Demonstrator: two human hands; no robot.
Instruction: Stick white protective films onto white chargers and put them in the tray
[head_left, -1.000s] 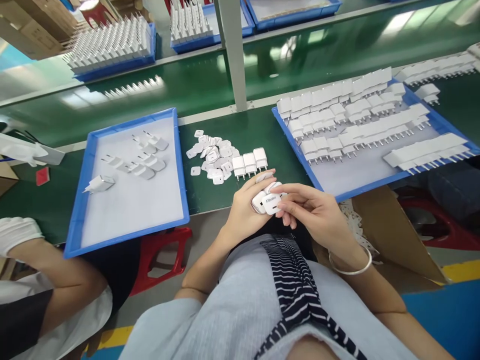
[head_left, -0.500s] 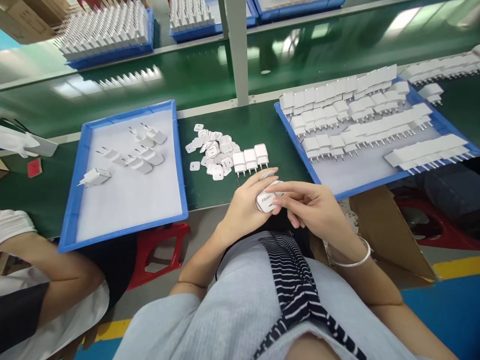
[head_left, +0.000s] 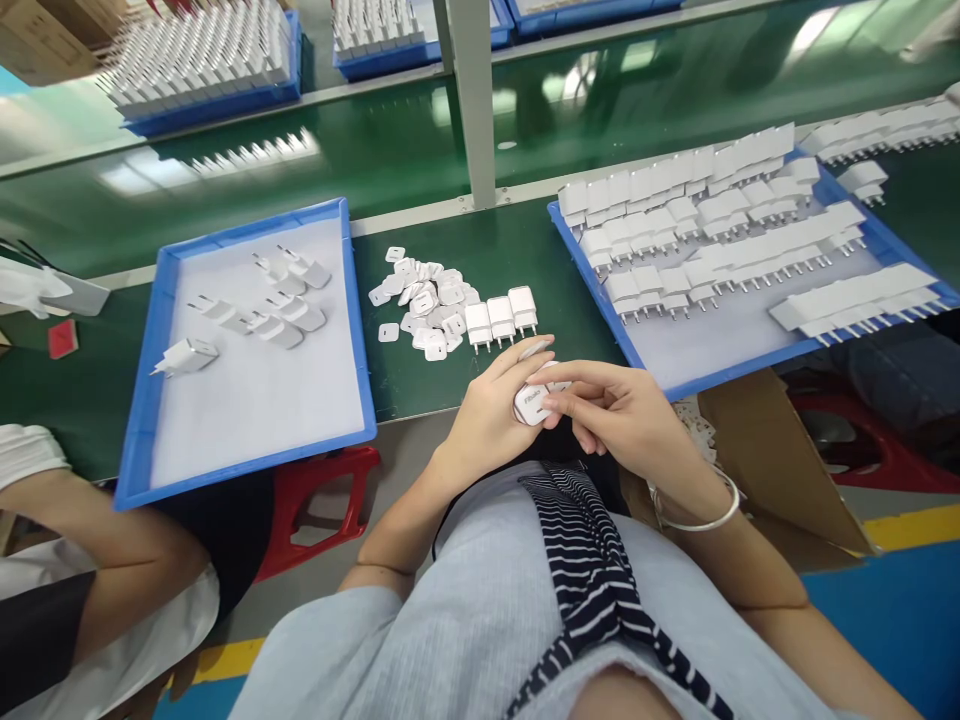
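In front of my body, my left hand [head_left: 491, 400] is curled around a white charger cover [head_left: 530, 404], a rounded square with grey print and a small slot. Another white piece shows partly behind it, and the rim of a further one [head_left: 534, 348] pokes out between the left fingers. My right hand [head_left: 619, 405] pinches the printed cover's right edge between thumb and index finger. What lies under the fingers is hidden. Just beyond my hands, three white plug chargers [head_left: 501, 319] stand side by side, next to a loose pile of white slotted covers [head_left: 427, 300].
A blue tray [head_left: 360, 350] at left holds several chargers; another blue tray [head_left: 645, 370] at right carries rows of them. A post [head_left: 474, 110] rises behind the green bench. A co-worker's arm [head_left: 112, 540] is at left. An open cardboard box [head_left: 780, 460] stands below the bench at right.
The printed cover has tilted slightly, and my right fingers have shifted a little to the left over it. Both hands otherwise keep their place.
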